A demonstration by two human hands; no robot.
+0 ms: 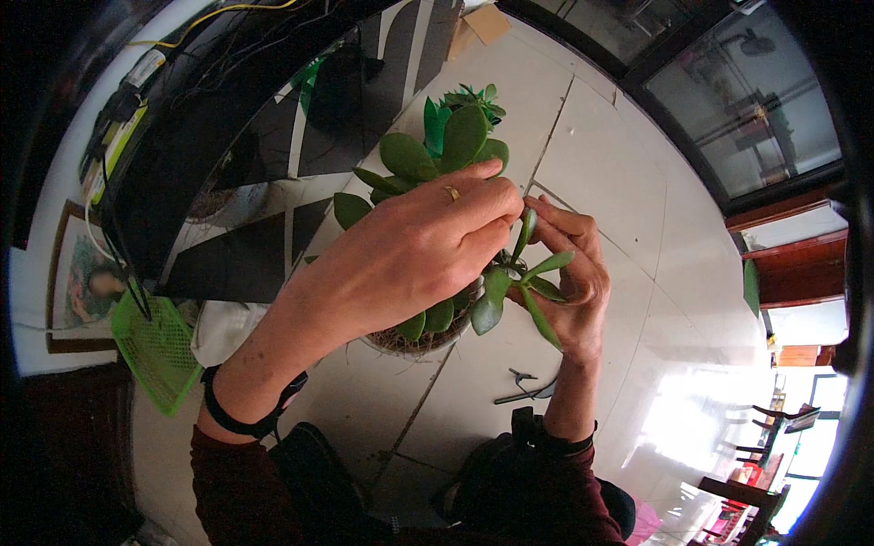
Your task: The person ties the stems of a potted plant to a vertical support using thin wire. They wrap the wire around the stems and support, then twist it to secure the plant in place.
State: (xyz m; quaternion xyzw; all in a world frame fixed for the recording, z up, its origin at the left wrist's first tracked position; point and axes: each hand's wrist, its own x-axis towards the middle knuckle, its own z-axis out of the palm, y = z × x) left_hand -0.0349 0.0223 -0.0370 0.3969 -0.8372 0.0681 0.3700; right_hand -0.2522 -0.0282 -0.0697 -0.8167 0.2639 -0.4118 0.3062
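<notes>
A potted succulent with thick oval leaves (464, 136) stands on the tiled floor before me. Its round pale pot (437, 351) holds soil and dry root strands. My left hand (416, 249), with a ring on one finger, reaches across the plant; its fingers are curled and their tips are hidden. At the right side of the pot, my right hand (573, 273) has its fingertips at the top of an upright leaf (524, 232), close to the left fingers. A leafy shoot (522, 280) spreads in front of the right palm.
A dark hand tool (526, 392) lies on the floor, partly behind my right forearm. Behind the succulent is a smaller plant with green wrapping (437, 126). At left are a green plastic basket (153, 348), a framed picture (75, 280) and a power strip (123, 147) with cables.
</notes>
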